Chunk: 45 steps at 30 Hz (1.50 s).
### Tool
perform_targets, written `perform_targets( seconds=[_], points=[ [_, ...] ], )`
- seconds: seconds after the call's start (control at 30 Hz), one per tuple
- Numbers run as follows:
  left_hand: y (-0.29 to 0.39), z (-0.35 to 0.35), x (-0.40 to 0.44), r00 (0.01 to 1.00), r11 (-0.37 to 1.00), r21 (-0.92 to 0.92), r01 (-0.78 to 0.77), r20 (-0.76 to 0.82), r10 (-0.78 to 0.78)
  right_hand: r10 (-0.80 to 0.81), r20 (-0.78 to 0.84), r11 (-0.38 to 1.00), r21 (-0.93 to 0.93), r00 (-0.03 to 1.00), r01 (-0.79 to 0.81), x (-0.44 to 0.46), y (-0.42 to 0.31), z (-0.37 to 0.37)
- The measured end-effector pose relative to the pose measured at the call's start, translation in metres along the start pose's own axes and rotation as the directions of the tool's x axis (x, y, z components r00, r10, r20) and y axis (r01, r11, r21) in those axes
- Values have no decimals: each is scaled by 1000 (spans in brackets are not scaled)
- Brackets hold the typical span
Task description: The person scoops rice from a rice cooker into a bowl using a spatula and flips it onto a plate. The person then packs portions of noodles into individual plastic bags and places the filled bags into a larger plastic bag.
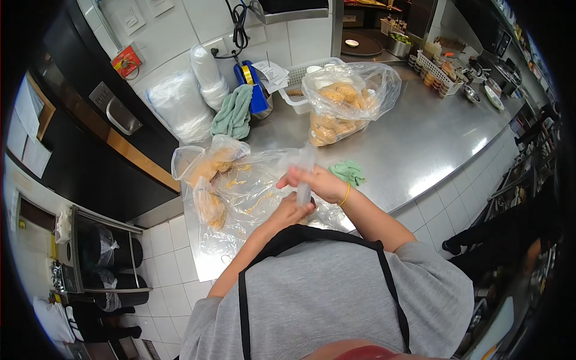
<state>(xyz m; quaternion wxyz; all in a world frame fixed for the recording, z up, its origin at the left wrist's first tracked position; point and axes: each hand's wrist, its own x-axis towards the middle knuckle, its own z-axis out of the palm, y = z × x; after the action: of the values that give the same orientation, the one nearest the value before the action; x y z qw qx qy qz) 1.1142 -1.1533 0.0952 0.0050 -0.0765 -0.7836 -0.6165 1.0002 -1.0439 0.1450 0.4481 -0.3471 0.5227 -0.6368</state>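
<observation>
- Far L on our worktop (414,144): clear bagging w/ yellowish food (210,207), slumped; can't tell if it's 1 bag or 2.
- Next, a thin clear sheet (264,168), spread loosely w/ yellow crumbs, reaching to our L hand.
- Our L hand (290,211): the lower of the two, close to our body. Fingers curled at the near end of the plastic strip; can't tell if clamped on it or only touching.
- Btwn our hands: the translucent plastic strip (305,193), off the worktop, long axis approx. near-to-far. Far end pokes out past R hand, near end drops twd L fingers. Blurred, so exact type unclear.
- Our R hand (324,183): comes in from R, fingers pointing L across strip's mid-length. Blur hides whether they grip. R overlaps the middle, L only the near end, so R looks nearer.
- Beyond R hand: big clear bag of golden food (339,105).
- Just R of R hand: crumpled green cloth (348,172).
</observation>
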Motion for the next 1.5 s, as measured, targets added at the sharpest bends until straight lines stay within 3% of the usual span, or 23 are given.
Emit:
perform_targets(
  seconds=[0.07, 0.13, 0.2, 0.23, 0.3, 0.33, 0.4, 0.53, 0.63, 0.77, 0.87, 0.97, 1.0, 1.03, 1.07, 1.13, 1.17, 1.23, 1.3, 1.4, 1.43, 1.47, 1.5],
  points=[
    [9, 6, -4, 992, 992, -68, 108, -52, -112, -74, -56, 996, 48, 996, 77, 1, -5, 1],
    [12, -3, -4, 988, 977, -161, 142, -35, -149, -38, -169, 959, 271, 985, 83, -2, -9, -3],
    [10, -5, -4, 993, 993, 109, -37, -105, 49, -75, -211, 984, 141, 975, 106, -4, -21, -2],
    [9, -8, -2, 993, 994, 107, -33, -109, 45, -117, -246, 992, 9, 962, 123, -5, -26, -1],
    [8, -10, 1, 988, 918, 364, -157, 58, 146, -95, -237, 995, -12, 967, 94, -3, -29, 1],
    [10, -8, 1, 988, 919, 362, -157, 59, 145, -81, -232, 997, -36, 969, 75, -2, -30, 1],
    [17, -1, 5, 996, 994, -71, -80, -43, 77, -134, -286, 989, 18, 949, 145, -1, -31, -1],
    [20, 4, 8, 995, 995, -67, -76, -74, 71, -226, -400, 950, 113, 888, 293, 0, -38, -1],
    [23, 3, 7, 993, 998, 22, -56, -100, 58, -143, -503, 926, 236, 852, 295, -3, -49, 1],
    [35, 4, 10, 987, 974, 191, -120, -82, 138, -66, -480, 857, 421, 875, 296, -5, -51, -11],
    [37, 1, 13, 977, 947, 280, -156, -100, 190, -177, -410, 806, 462, 895, 371, -9, -57, -15],
    [40, -5, 16, 952, 932, 308, -190, -175, 252, -171, -467, 814, 429, 868, 391, -16, -67, -21],
    [40, -9, 16, 942, 937, 287, -201, -206, 266, -252, -494, 793, 388, 832, 470, -18, -69, -29],
    [33, -12, 13, 949, 987, 31, -158, -270, 161, -330, -518, 764, 344, 789, 546, -22, -72, -37],
    [29, -19, 11, 950, 987, 30, -159, -267, 161, -331, -521, 764, 342, 787, 547, -26, -73, -54],
    [37, -34, 5, 925, 872, -474, -124, -373, -72, -476, -449, 761, 220, 756, 610, -32, -77, -77],
    [44, -39, 5, 924, 873, -472, -124, -375, -71, -477, -448, 760, 222, 756, 611, -31, -67, -75],
    [62, -48, 10, 903, 817, -493, -300, -424, 75, -337, -220, 941, -70, 915, 330, -32, -54, -27],
    [70, -49, 17, 912, 864, -427, -269, -402, 85, -399, -72, 835, -440, 914, 330, -29, -35, 3],
    [67, -44, 18, 939, 955, -228, -188, -327, 107, -471, -153, 841, -374, 869, 390, -11, -30, 11],
    [63, -43, 20, 955, 984, -94, -148, -272, 118, -473, -157, 763, -564, 867, 314, -11, -37, 8],
    [56, -39, 20, 956, 985, -90, -150, -269, 121, -477, -159, 762, -565, 864, 317, -9, -38, 4],
    [45, -33, 19, 960, 992, 19, -125, -248, 126, -286, -117, 881, -421, 951, 214, -8, -37, 1]
  ],
)
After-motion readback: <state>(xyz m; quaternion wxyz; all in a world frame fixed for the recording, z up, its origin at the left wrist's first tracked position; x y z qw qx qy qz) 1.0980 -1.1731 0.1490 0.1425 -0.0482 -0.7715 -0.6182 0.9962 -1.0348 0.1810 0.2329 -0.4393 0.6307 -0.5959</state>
